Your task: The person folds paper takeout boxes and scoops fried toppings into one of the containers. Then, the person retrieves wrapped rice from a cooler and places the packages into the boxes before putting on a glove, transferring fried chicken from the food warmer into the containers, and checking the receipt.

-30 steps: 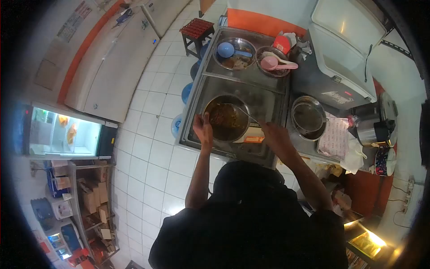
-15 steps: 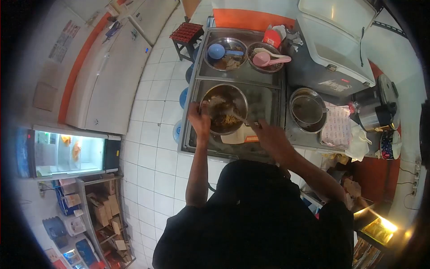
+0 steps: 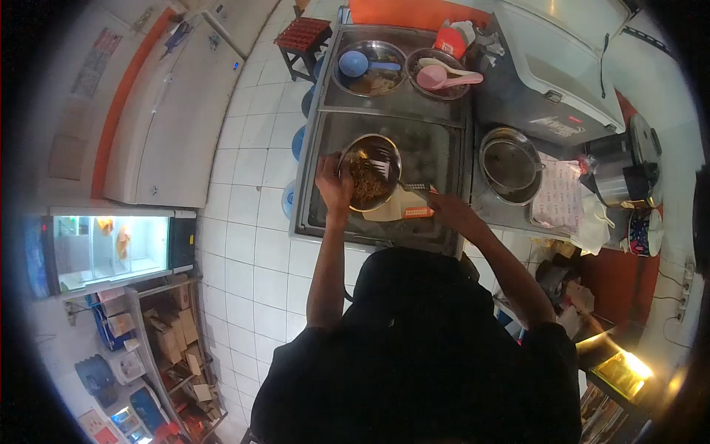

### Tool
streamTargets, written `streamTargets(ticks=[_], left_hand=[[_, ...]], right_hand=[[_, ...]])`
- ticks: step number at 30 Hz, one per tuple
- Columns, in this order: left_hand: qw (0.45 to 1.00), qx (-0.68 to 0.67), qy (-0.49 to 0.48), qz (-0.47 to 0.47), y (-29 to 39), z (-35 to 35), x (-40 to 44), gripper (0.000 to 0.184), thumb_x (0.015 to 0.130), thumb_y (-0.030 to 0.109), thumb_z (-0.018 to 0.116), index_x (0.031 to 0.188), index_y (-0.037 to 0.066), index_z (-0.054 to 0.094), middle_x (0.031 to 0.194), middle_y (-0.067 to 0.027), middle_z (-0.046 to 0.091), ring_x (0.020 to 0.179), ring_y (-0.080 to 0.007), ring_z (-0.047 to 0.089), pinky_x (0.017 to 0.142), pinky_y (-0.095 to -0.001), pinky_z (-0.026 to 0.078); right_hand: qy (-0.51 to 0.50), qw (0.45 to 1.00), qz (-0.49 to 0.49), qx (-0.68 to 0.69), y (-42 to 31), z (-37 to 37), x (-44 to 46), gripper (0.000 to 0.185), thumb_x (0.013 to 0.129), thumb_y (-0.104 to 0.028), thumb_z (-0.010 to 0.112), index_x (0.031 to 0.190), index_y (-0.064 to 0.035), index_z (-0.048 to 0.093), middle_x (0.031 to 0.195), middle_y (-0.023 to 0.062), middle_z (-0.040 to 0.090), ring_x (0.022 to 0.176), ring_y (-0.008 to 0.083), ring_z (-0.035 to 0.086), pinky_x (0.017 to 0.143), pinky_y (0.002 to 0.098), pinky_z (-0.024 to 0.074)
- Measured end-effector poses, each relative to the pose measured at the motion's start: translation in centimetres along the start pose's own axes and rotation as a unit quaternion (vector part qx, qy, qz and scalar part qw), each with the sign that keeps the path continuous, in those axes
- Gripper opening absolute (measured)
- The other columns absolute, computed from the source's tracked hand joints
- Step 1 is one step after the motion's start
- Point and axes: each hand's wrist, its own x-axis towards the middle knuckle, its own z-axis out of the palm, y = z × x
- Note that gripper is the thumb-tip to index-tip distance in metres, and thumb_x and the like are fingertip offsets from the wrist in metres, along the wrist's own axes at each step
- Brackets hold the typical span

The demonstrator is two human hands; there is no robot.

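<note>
My left hand [image 3: 336,183] is closed on the left rim of a round metal bowl [image 3: 396,152], which looks tilted. Brown shredded or noodle-like food [image 3: 367,185] lies in the bowl's lower part. Closed around a handle, my right hand [image 3: 448,208] holds a slotted spatula [image 3: 381,167], whose head is inside the bowl above the food. Partly under the bowl's lower edge is a pale paper wrapper or tray [image 3: 386,210] with an orange band, on the steel counter [image 3: 436,152].
Behind stand two metal bowls holding a blue ladle [image 3: 355,64] and a pink ladle [image 3: 435,77]. On the right are stacked metal bowls [image 3: 510,166], printed paper [image 3: 556,194], a large cooler box [image 3: 532,103] and a cooker [image 3: 625,166]. A red stool [image 3: 303,35] stands at back left.
The bowl has tipped and its food now shows gathered low in it. The spatula, blurred before, now shows its slotted head. My right hand sits slightly farther right.
</note>
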Motion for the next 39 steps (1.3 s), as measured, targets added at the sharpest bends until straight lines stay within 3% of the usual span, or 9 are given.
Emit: streamTargets(ticks=[6, 12, 14, 16, 23, 27, 35, 37, 39], left_hand=[[0.996, -0.054, -0.057, 0.052, -1.1, 0.1, -1.1, 0.013, 0.082, 0.006, 0.062, 0.093, -0.001, 0.060, 0.089, -0.0180, 0.059, 0.074, -0.0355, 0.058, 0.065, -0.0419, 0.047], [0.990, -0.087, -0.074, 0.084, -2.8, 0.0, -2.9, 0.008, 0.085, 0.003, 0.061, 0.089, -0.001, 0.055, 0.100, -0.0181, 0.060, 0.085, -0.0349, 0.060, 0.072, -0.0414, 0.050], [0.987, -0.090, -0.082, 0.105, -3.2, -0.1, -3.4, 0.009, 0.084, 0.002, 0.061, 0.087, -0.001, 0.054, 0.103, -0.0182, 0.060, 0.090, -0.0351, 0.060, 0.073, -0.0406, 0.051], [0.977, -0.120, -0.141, 0.103, -3.6, -0.5, -3.9, 0.016, 0.088, 0.013, 0.062, 0.096, 0.000, 0.056, 0.114, -0.0167, 0.057, 0.100, -0.0294, 0.059, 0.080, -0.0361, 0.050], [0.978, -0.066, -0.130, 0.149, -3.4, -0.1, -4.1, 0.023, 0.087, 0.004, 0.056, 0.110, 0.002, 0.056, 0.117, -0.0179, 0.054, 0.106, -0.0336, 0.056, 0.085, -0.0381, 0.049], [0.972, -0.062, -0.153, 0.168, -3.7, -0.6, -3.7, 0.029, 0.079, -0.008, 0.050, 0.106, 0.002, 0.055, 0.119, -0.0168, 0.051, 0.114, -0.0353, 0.051, 0.092, -0.0424, 0.045], [0.942, -0.155, -0.137, 0.264, -2.1, 0.8, -4.2, 0.018, 0.079, -0.010, 0.046, 0.093, 0.000, 0.051, 0.120, -0.0162, 0.046, 0.115, -0.0373, 0.046, 0.101, -0.0518, 0.034], [0.961, -0.191, -0.121, 0.158, -1.4, 0.7, -4.6, 0.025, 0.065, -0.016, 0.049, 0.083, 0.000, 0.044, 0.117, -0.0174, 0.048, 0.115, -0.0394, 0.046, 0.106, -0.0549, 0.030], [0.963, -0.169, -0.122, 0.172, -2.0, 0.9, -4.8, 0.024, 0.066, -0.016, 0.049, 0.082, 0.000, 0.043, 0.116, -0.0180, 0.048, 0.115, -0.0395, 0.047, 0.105, -0.0555, 0.031]], right_hand=[[-0.004, 0.990, 0.056, 0.130, 1.9, 4.6, -0.5, 0.037, 0.089, -0.018, 0.052, 0.125, -0.0147, 0.054, 0.083, 0.0205, 0.063, 0.074, 0.0346, 0.063, 0.069, 0.0452, 0.0479], [0.061, 0.998, 0.009, 0.024, -0.2, 4.5, -2.7, 0.041, 0.090, -0.016, 0.053, 0.130, -0.0179, 0.051, 0.083, 0.0176, 0.063, 0.077, 0.0324, 0.063, 0.070, 0.0432, 0.0490], [0.135, 0.990, -0.026, 0.016, -0.4, 3.7, -3.3, 0.045, 0.094, -0.018, 0.048, 0.138, -0.0183, 0.042, 0.093, 0.0186, 0.063, 0.086, 0.0326, 0.063, 0.073, 0.0435, 0.0511], [0.138, 0.990, -0.011, -0.008, -0.8, 2.9, -3.1, 0.047, 0.093, -0.016, 0.048, 0.139, -0.0173, 0.040, 0.092, 0.0174, 0.062, 0.084, 0.0322, 0.064, 0.072, 0.0431, 0.0522], [0.102, 0.984, -0.037, -0.144, -2.5, 3.8, -2.1, 0.052, 0.088, -0.015, 0.052, 0.138, -0.0192, 0.040, 0.095, 0.0135, 0.061, 0.075, 0.0305, 0.066, 0.065, 0.0412, 0.0562], [0.044, 0.984, 0.000, -0.172, -3.6, 2.7, -3.3, 0.052, 0.088, -0.014, 0.050, 0.138, -0.0198, 0.040, 0.098, 0.0148, 0.061, 0.076, 0.0316, 0.066, 0.064, 0.0423, 0.0558], [0.167, 0.976, 0.076, -0.116, -3.9, 2.2, -4.0, 0.054, 0.087, -0.011, 0.046, 0.140, -0.0186, 0.037, 0.097, 0.0169, 0.060, 0.080, 0.0311, 0.066, 0.065, 0.0422, 0.0549], [0.165, 0.979, 0.060, -0.103, -2.0, 5.1, -2.9, 0.054, 0.087, -0.011, 0.047, 0.140, -0.0187, 0.037, 0.095, 0.0171, 0.060, 0.081, 0.0323, 0.065, 0.066, 0.0428, 0.0543], [0.162, 0.982, 0.041, -0.090, -0.7, 7.1, -2.1, 0.054, 0.088, -0.011, 0.047, 0.140, -0.0187, 0.037, 0.094, 0.0174, 0.061, 0.082, 0.0334, 0.064, 0.067, 0.0434, 0.0537]])
